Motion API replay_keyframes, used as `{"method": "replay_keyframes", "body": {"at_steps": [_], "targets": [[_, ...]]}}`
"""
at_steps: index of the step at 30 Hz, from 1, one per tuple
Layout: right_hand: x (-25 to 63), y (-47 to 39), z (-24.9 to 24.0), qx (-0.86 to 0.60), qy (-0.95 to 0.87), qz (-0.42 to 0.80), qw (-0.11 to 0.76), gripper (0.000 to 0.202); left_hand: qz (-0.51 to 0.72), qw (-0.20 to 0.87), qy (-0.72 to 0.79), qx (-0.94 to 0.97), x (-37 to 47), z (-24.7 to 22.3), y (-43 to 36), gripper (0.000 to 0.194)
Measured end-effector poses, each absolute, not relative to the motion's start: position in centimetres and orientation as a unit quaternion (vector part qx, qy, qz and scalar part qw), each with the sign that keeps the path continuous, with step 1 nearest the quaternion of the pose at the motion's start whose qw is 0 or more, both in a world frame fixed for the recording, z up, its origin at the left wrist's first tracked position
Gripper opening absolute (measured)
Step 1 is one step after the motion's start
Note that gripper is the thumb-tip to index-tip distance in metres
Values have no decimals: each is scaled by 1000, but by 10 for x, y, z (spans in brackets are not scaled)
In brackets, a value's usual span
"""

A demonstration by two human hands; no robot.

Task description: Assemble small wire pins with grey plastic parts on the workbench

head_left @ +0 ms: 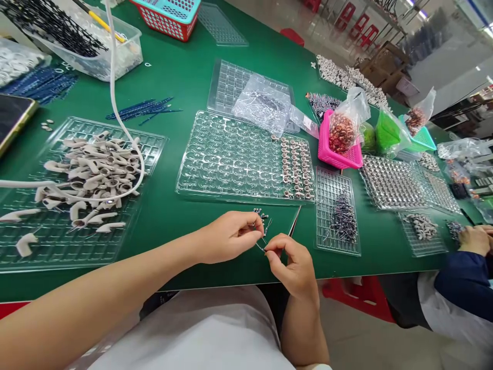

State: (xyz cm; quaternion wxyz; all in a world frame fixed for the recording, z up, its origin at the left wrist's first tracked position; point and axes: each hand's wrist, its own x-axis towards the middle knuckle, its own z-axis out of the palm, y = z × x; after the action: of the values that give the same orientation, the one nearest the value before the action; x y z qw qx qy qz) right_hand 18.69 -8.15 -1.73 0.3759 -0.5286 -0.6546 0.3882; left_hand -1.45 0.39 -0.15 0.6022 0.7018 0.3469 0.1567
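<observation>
My left hand (pixel 233 237) and my right hand (pixel 291 261) are close together near the table's front edge. Between their pinched fingertips runs a thin wire (pixel 260 246), with a tiny dark part at the right fingertips. Tweezers (pixel 295 221) stick out beyond my right hand, pointing away from me. Small dark parts (pixel 262 214) lie just past my left fingertips. Farther back is a clear tray (pixel 231 159), its right columns filled with small beige-rimmed parts (pixel 296 167).
Left, a tray (pixel 154 149) holds a heap of beige shells (pixel 96 174), with a white cable (pixel 112 77) across it. Right stand a tray of dark parts (pixel 344 218), a pink basket (pixel 339 160) and another person's hands (pixel 474 239).
</observation>
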Motion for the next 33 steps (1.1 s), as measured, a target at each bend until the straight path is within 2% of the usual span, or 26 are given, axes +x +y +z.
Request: {"method": "replay_keyframes", "body": {"at_steps": [5, 10, 17, 21, 26, 29, 33], "targets": [[186, -76, -14, -518, -685, 359, 365, 14, 90, 606, 317, 724, -15, -1, 2, 22], [185, -75, -16, -522, -684, 331, 387, 15, 100, 625, 318, 706, -14, -2, 2, 23], [182, -78, -28, -499, -714, 204, 446, 24, 133, 657, 359, 650, -11, -2, 3, 25], [180, -78, -33, -493, -714, 192, 459, 29, 149, 682, 385, 604, -8, -1, 2, 27], [177, -77, -37, -503, -701, 179, 472, 22, 140, 704, 398, 572, -6, -2, -2, 31], [177, -77, -37, -533, -682, 188, 465, 13, 149, 677, 399, 600, -5, -4, -6, 29], [177, -77, -35, -557, -656, 228, 455, 7, 190, 578, 398, 686, -5, -7, -13, 23]]}}
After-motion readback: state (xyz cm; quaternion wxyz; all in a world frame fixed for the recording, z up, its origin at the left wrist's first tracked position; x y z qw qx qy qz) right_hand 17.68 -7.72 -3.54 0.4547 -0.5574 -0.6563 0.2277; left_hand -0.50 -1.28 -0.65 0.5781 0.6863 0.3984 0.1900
